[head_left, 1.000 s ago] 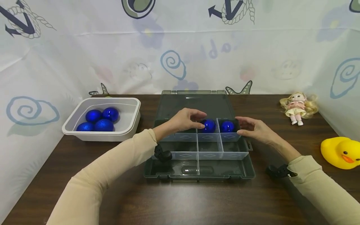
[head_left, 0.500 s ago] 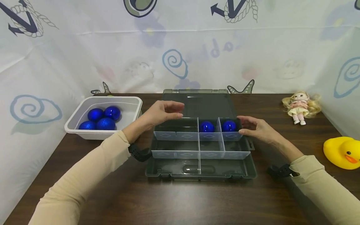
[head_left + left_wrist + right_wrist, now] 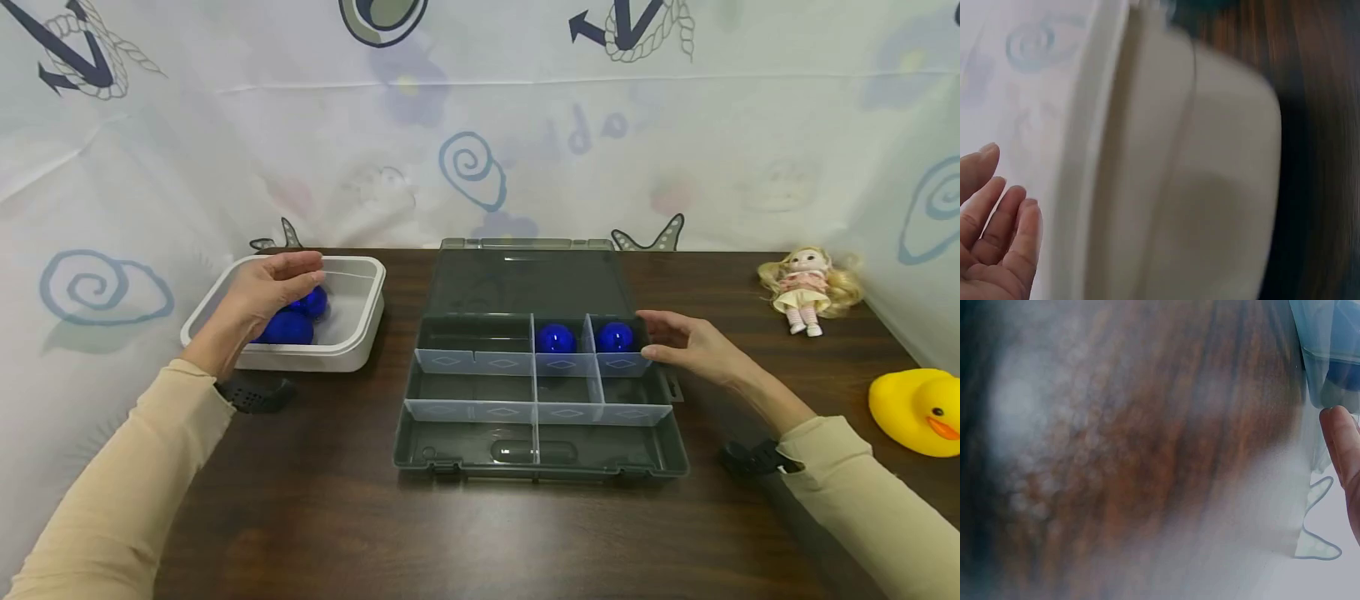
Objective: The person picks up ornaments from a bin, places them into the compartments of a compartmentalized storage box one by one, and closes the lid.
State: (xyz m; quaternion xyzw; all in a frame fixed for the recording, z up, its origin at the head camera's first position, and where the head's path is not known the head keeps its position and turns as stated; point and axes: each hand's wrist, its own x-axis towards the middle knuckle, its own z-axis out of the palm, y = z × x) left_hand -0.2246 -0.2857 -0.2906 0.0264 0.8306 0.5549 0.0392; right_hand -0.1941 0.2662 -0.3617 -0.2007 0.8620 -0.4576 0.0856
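My left hand (image 3: 262, 292) hovers over the white tub (image 3: 348, 358), its fingers loosely extended and holding nothing. Shiny and glittery blue balls (image 3: 288, 328) lie in the tub, partly hidden by that hand. In the left wrist view the fingers (image 3: 1022, 247) sit beside the tub's rim. A dark transparent compartment box (image 3: 465, 450) lies with its lid folded back. Two blue balls, one in the back middle compartment (image 3: 556, 339) and one in the back right (image 3: 615, 337), rest inside. At the box's right side, my right hand (image 3: 693, 350) touches the edge with relaxed fingers.
A doll (image 3: 806, 287) lies at the back right of the brown table (image 3: 465, 542). Nearer on the right is a yellow rubber duck (image 3: 915, 412). A patterned white cloth (image 3: 525, 167) hangs behind and at the sides.
My left hand has let go of the ball in the back middle compartment and moved left to above the white tub. The right hand has stayed at the box's right edge.
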